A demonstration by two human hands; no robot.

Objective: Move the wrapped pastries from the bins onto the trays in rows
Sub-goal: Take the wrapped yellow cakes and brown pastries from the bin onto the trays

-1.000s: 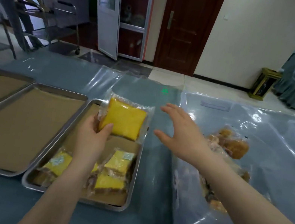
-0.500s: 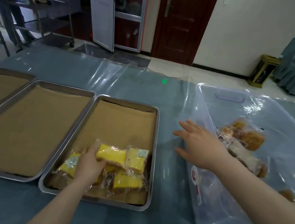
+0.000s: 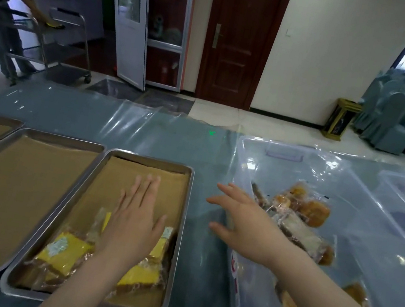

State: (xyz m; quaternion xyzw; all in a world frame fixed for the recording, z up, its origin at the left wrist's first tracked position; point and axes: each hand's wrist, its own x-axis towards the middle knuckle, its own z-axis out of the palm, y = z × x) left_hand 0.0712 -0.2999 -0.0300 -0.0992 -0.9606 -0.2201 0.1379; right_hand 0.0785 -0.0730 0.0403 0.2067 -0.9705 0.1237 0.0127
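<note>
While left hand (image 3: pixel 134 219) lies flat over tray pastries (image 3: pixel 64 253), right hand (image 3: pixel 245 226), fingers (image 3: pixel 229 192) spread and empty, sits nearer bin pastry (image 3: pixel 301 230) at 3 o'clock, axis 10-to-4.

The far half of the right tray (image 3: pixel 151 159) is bare brown paper, open to a reach from above. Its near end is filled by the yellow wrapped pastries (image 3: pixel 64 256), with the left hand (image 3: pixel 133 222) lying flat over them. The middle tray (image 3: pixel 7 194) beside it shows only paper liner, and raised steel rims divide the two. Between the right tray and the clear bin (image 3: pixel 372 259) runs a narrow strip of table (image 3: pixel 191 273); the right hand (image 3: pixel 242 225) hovers there, fingers spread, at the bin's tall left wall. That wall blocks sideways entry, but the bin is open on top, with brown pastries (image 3: pixel 304 212) heaped along its left side and its right floor free
</note>
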